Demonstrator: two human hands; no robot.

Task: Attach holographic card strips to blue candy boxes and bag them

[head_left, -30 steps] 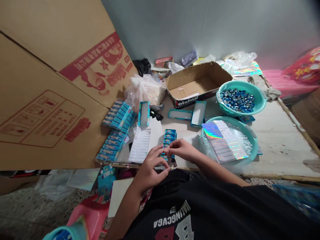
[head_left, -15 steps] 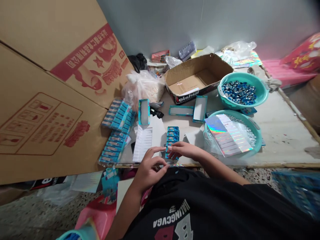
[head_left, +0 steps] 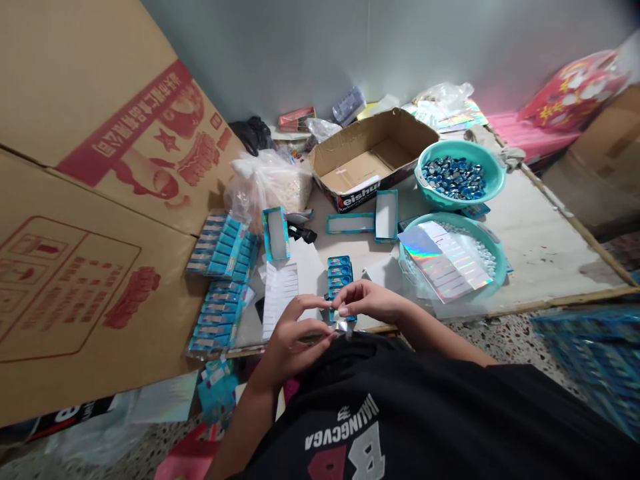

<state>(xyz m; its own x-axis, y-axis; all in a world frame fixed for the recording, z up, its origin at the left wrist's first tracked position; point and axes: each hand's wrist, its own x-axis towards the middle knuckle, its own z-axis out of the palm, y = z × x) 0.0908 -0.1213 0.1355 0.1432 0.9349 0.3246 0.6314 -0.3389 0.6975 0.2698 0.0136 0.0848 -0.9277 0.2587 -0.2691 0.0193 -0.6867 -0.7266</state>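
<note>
In front of my body at the table's near edge, my left hand (head_left: 299, 332) pinches thumb against finger at a small shiny silvery piece (head_left: 341, 325), its index finger reaching to the blue pack. My right hand (head_left: 373, 301) has thumb and index finger closed together just above that piece; a small pale bit shows at the fingertips, too small to name. Under the right fingers lies a narrow blue pack (head_left: 340, 270) with a row of round blue shapes along it. To its left, a white sheet with a ladder of printed lines (head_left: 281, 293) lies on other paper.
Blue packs (head_left: 220, 313) are stacked at the left beside a big carton (head_left: 100, 267). One turquoise basin (head_left: 495, 190) holds shiny blue pieces; another (head_left: 480, 233) holds small white pieces under silvery sheets (head_left: 445, 260). Behind are shallow blue boxes (head_left: 387, 215) and an open cardboard box (head_left: 360, 175).
The view has shifted, with the table's things now further left. My right hand has gone from spread over the blue pack to a pinch near my left fingertips, where the silvery piece now shows.
</note>
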